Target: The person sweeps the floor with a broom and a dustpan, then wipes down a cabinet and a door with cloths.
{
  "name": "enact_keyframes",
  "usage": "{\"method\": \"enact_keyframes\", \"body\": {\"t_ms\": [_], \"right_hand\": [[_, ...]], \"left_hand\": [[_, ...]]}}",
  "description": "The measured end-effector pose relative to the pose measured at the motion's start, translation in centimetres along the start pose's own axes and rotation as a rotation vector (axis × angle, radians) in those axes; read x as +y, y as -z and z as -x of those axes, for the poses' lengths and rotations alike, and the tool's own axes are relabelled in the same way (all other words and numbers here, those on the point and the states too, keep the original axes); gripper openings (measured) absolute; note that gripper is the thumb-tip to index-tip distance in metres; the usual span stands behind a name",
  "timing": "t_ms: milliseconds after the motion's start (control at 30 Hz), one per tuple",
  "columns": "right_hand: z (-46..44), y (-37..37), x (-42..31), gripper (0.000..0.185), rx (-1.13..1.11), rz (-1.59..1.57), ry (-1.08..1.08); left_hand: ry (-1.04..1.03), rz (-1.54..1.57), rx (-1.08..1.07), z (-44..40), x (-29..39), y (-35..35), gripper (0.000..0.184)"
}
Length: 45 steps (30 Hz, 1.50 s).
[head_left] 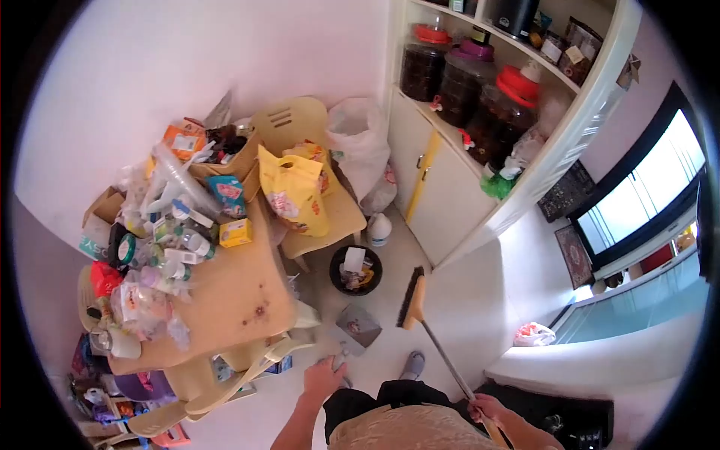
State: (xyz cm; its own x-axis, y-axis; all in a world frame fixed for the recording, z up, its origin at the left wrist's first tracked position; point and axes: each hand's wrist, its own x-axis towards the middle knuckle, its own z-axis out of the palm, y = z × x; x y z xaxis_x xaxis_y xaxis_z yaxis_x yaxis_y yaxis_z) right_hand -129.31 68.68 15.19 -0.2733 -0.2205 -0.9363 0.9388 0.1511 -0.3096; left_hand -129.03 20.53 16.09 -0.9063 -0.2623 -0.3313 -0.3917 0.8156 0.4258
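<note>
My right hand [489, 409] is wrapped round the long handle of a broom [442, 351]. The broom's orange-brown head with dark bristles [410, 298] is low over the floor, tilted, ahead of my feet. My left hand [324, 377] is closed at the upper end of a grey dustpan [360, 328], whose short handle runs up to my fingers. Some small debris seems to lie in the pan, too small to name. Just beyond the dustpan stands a round black bin [355, 270] with rubbish in it.
On the left, a table [225, 300] is crowded with bottles, bags and boxes; chairs [217, 382] surround it. A yellow bag [294, 193] sits on a chair. A white jug [379, 229] stands by the cabinet [442, 187], which holds large jars. A dark mat [592, 412] lies right.
</note>
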Motion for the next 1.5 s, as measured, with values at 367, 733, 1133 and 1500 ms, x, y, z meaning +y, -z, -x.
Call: {"method": "enact_keyframes", "body": {"t_ms": [367,733,1133,1500], "right_hand": [[6.3,0.9,2.7,0.008,-0.01,-0.071,-0.037],[3.5,-2.3,-6.5,0.008,0.027,0.063,0.05],[-5.7,-6.0,-20.4,0.014,-0.378,-0.117,0.057],[-9.3,-12.1,-26.3,0.015,-0.267,0.165,-0.144]], "left_hand": [[-0.218,-0.066,-0.097,-2.3,2.6,-3.1,0.042],[-0.317,-0.049,-0.208,-6.1,10.1,-5.9,0.04],[-0.206,-0.124,-0.355,-9.6,20.5,-7.8,0.031],[-0.26,-0.143,-0.393,-14.2,18.6,-6.2,0.047]]}}
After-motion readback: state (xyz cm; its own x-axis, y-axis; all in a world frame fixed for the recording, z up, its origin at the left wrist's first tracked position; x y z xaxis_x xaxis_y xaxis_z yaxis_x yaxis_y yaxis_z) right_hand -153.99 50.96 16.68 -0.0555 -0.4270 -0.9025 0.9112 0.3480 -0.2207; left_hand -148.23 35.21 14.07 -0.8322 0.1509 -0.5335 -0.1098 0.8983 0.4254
